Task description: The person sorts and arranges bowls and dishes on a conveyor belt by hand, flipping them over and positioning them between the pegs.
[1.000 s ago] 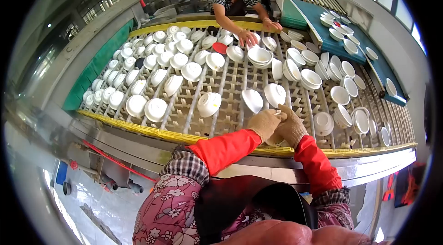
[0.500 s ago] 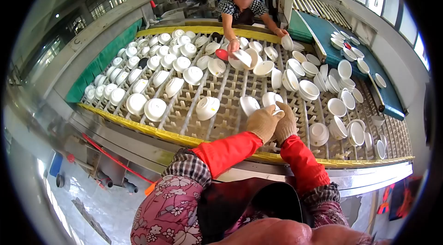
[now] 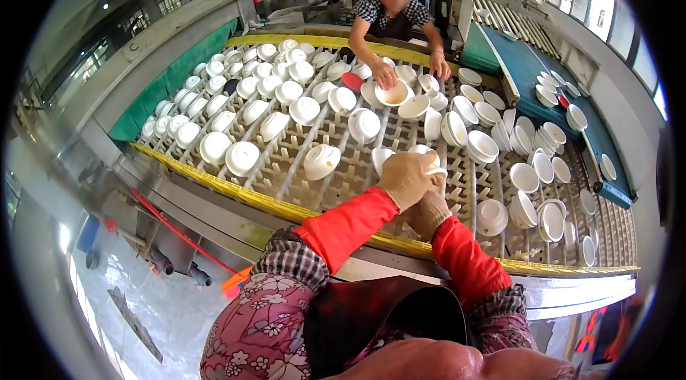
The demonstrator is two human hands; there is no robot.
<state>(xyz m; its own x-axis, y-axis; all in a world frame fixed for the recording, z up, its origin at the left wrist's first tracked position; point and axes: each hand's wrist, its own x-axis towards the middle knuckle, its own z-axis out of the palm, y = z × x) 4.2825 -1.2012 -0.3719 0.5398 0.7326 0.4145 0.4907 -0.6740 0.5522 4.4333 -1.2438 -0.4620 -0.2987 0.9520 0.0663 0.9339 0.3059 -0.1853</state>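
Observation:
My left hand (image 3: 407, 180), in a tan work glove, has its fingers closed on a small white bowl (image 3: 439, 170), of which only the rim side shows. Just below and touching it, my right hand (image 3: 430, 213) is closed at the same bowl, its fingertips partly hidden. Beyond my knuckles sits another white bowl (image 3: 381, 159), partly covered by the left glove. An upturned bowl with a yellow speck (image 3: 321, 162) lies to the left. A further upturned bowl (image 3: 364, 125) rests on the pegs farther back.
Many white bowls cover the pegged conveyor (image 3: 343, 190), upturned at left, mostly tilted at right. Its near edge has a yellow strip (image 3: 236, 190). Opposite, a co-worker's hand (image 3: 384, 75) touches a bowl (image 3: 394, 93) near a red dish (image 3: 352, 81). A blue belt (image 3: 530, 102) carries bowls.
An upturned bowl now lies beyond my hands. My right hand has dropped slightly below my left. Across from me, the co-worker has lowered one bowl and let go of another. The view has shifted a little.

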